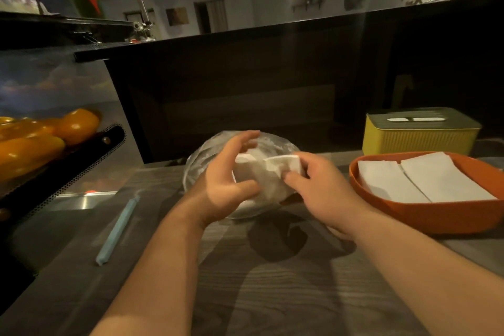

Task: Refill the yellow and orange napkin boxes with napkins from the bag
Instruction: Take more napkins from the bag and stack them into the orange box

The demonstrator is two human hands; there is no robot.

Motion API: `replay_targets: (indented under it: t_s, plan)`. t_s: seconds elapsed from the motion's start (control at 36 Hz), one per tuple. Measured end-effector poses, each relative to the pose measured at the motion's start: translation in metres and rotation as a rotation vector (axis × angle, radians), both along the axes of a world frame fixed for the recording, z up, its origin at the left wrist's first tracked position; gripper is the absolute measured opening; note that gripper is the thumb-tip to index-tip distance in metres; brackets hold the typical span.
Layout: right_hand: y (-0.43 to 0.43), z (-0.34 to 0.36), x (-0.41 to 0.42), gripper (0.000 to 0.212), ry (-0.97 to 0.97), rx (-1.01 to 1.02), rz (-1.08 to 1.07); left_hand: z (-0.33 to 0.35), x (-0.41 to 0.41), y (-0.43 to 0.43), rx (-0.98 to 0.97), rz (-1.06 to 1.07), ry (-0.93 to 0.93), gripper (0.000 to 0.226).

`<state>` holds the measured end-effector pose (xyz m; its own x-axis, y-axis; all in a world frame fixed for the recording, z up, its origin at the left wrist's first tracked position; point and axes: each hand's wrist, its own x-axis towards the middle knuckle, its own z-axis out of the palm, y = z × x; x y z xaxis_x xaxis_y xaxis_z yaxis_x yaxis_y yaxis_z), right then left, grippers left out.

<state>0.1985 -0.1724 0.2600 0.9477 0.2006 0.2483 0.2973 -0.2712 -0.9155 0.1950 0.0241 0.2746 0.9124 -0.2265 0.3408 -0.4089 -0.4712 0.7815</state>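
Observation:
A clear plastic bag (pixel 207 155) of white napkins (pixel 253 174) lies on the wooden counter in the middle. My left hand (pixel 226 174) cups the bag's left side, thumb under, fingers curved over the top. My right hand (pixel 313 185) pinches a small fold of napkins (pixel 283 163) at the bag's mouth. To the right stands the orange napkin box (pixel 425 215), lidless, with two stacks of white napkins (pixel 420 180) inside. Behind it sits the yellow napkin box (pixel 417 136) with its slotted lid on.
A light blue stick-like clip (pixel 117 229) lies on the counter (pixel 272 294) to the left. Yellow peppers (pixel 41 136) sit in a black perforated tray (pixel 81 166) at far left. A dark raised counter wall (pixel 245 84) runs behind the bag.

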Motion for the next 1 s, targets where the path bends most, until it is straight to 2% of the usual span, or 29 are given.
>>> replay_targets:
  t_s: [0.08,0.19,0.25,0.36,0.47,0.61,0.69,0.83,1.0]
  plan:
    - [-0.018,-0.008,-0.022,0.018,0.062,0.056,0.01,0.002,-0.003,-0.004,-0.147,-0.167,0.171,0.073]
    - [-0.039,-0.016,-0.051,0.021,0.101,0.192,0.003,0.001,-0.009,-0.021,-0.274,-0.345,0.279,0.037]
    - [-0.05,-0.021,-0.062,0.022,0.108,0.201,-0.034,-0.004,-0.011,-0.034,-0.323,-0.418,0.338,0.027]
    - [-0.07,-0.028,-0.078,0.024,0.168,0.274,-0.112,-0.018,-0.013,-0.061,-0.328,-0.398,0.366,0.014]
    - [-0.077,-0.03,-0.084,0.025,0.194,0.354,-0.141,-0.033,-0.012,-0.08,-0.391,-0.308,0.37,0.015]
    - [-0.071,-0.032,-0.088,0.041,0.075,0.199,-0.243,-0.041,-0.016,-0.092,-0.453,-0.296,0.361,0.016]
    - [-0.071,-0.035,-0.089,0.039,0.019,0.146,-0.299,-0.042,-0.017,-0.093,-0.441,-0.331,0.39,0.027]
    - [-0.072,-0.036,-0.088,0.039,0.04,0.136,-0.318,-0.042,-0.02,-0.094,-0.429,-0.43,0.449,0.051]
    - [-0.072,-0.037,-0.087,0.036,0.029,0.15,-0.303,-0.04,-0.019,-0.094,-0.477,-0.374,0.346,0.049]
